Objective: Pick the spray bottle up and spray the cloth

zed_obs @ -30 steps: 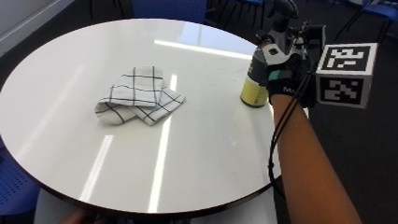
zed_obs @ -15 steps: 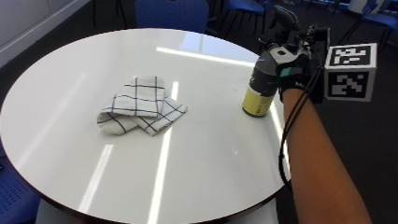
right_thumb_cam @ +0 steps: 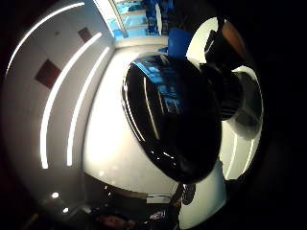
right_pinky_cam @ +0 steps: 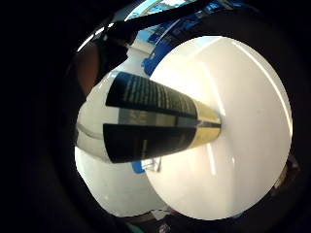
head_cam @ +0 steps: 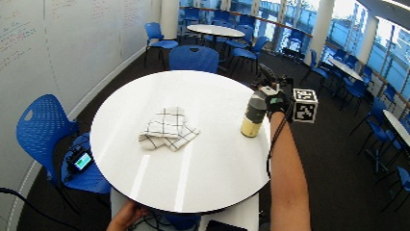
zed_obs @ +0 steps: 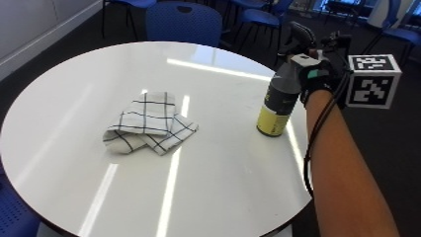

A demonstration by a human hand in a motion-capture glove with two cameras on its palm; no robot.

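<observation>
Spray bottle (zed_obs: 277, 102): upright on the round white worktop (zed_obs: 217, 187), near its right edge, dark top and yellow base. Right hand (zed_obs: 317, 79): gloved fingers curled round the bottle's upper part. Checked cloth (zed_obs: 148, 123): crumpled, mid-worktop, well apart from bottle.

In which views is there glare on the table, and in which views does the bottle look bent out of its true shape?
Outside view: long bright streaks of ceiling light cross the white table, one beside the cloth. Little finger side palm view: the spray bottle looks like a tapering cone, and the table is washed out white. Thumb side palm view: the bottle bulges into a dark dome that reflects the windows. Wide outside view: the glare is weaker.
</observation>
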